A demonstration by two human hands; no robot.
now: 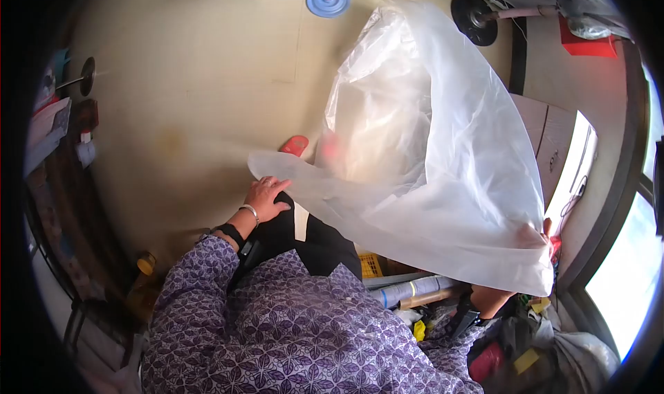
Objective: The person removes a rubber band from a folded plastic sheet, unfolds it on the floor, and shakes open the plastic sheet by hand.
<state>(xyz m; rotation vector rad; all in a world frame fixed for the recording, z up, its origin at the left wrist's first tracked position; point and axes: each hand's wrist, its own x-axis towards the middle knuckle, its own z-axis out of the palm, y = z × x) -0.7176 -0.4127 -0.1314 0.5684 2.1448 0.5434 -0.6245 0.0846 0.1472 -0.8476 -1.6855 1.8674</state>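
Observation:
A large translucent plastic sheet or bag spreads from my lap up and over the floor, its near edge running between my hands. My left hand lies at my knee by the left corner of the plastic, fingers apart, with a bracelet at the wrist. My right hand is at the right corner, partly behind the plastic, with its fingers wrapped round the edge. A pale strip lies on my dark trousers below the near edge.
A blue round lid lies on the floor ahead. Weight-like black discs stand at the upper right. Rolls, a yellow basket and bags are beside me at the lower right. A window is at the right.

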